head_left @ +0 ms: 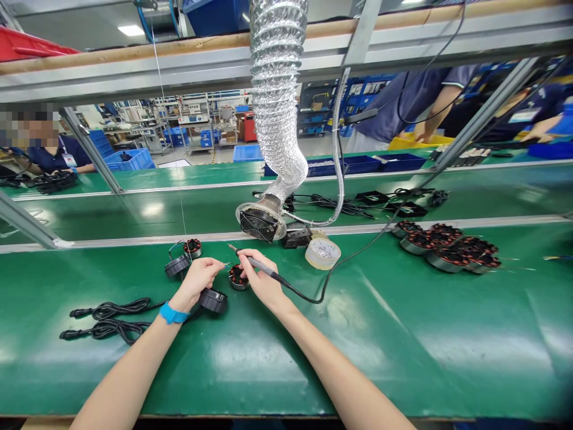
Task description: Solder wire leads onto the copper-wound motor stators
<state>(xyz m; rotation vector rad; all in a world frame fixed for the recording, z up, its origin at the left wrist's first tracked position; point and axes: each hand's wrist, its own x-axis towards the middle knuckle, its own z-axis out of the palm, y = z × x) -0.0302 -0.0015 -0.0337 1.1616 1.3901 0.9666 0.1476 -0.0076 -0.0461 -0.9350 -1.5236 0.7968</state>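
My right hand (264,285) is closed around the grey handle of a soldering iron (257,263), whose tip points up and left. In a pinch, my left hand (199,277) grips thin wires (225,264) near the iron. Partly behind my right fingers sits a copper-wound motor stator (237,280). A round black housing (213,301) lies just below my left hand. Beyond that hand are another black housing (178,266) and a second stator (192,248). A thin strand, apparently solder wire (182,206), hangs down close to them.
Black cables (114,310) lie at left. A fume hose (280,89) ends in a fan (260,222) above the bench, beside a round yellowish container (323,253). Several stators (447,246) are grouped at right. The iron's cord (331,275) crosses the green bench (403,358). People work beyond.
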